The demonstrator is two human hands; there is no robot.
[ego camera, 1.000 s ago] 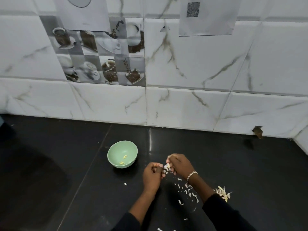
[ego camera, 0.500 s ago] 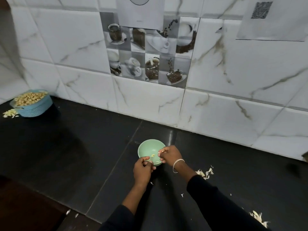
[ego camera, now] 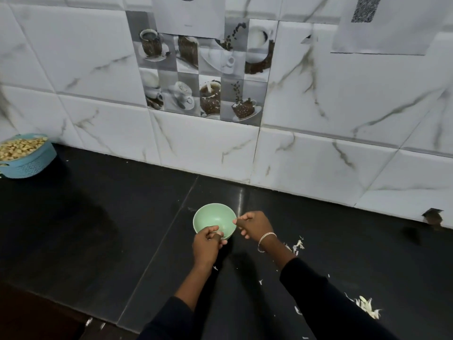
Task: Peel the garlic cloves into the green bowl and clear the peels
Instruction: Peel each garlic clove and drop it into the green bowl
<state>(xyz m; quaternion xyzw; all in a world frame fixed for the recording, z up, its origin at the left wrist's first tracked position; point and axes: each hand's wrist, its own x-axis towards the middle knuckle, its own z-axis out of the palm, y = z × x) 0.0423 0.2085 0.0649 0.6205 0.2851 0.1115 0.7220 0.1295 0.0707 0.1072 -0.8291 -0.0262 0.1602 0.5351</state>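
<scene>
Our hands have moved off the open counter (ego camera: pixel 122 229) and onto the green bowl (ego camera: pixel 212 218), which now sits low in the middle of the frame. The left hand (ego camera: pixel 205 246) curls at the bowl's near rim, pinching what looks like a pale garlic clove (ego camera: pixel 220 233). The right hand (ego camera: pixel 255 225) curls at the right rim, and we cannot tell whether it holds anything. We judge this clove peeled and ready to drop in. Peels (ego camera: pixel 297 245) lie right of the bowl, with more at lower right, not yet cleared.
</scene>
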